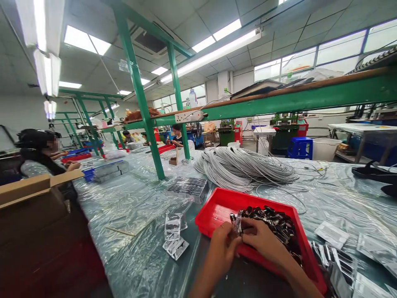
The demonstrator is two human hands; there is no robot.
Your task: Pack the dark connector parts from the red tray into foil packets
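Both hands meet over the near left part of a red tray [214, 211]. My left hand [225, 244] is closed on a small clear plastic piece [238, 223]. My right hand [256, 236] has its fingers pressed together at the same spot; what they hold, if anything, is mostly hidden. Many small shiny black parts [279, 223] fill the right side of the tray. Left of the tray lie several flat clear packets [175, 236] with dark contents. A stack of filled clear trays [187, 187] stands behind the red tray.
Coiled grey cable [238, 165] lies behind the tray. More packets [333, 234] are at the right. A green post [145, 124] rises from the plastic-covered table [130, 215]. An open cardboard box [34, 227] stands at the left, near a seated person [40, 153].
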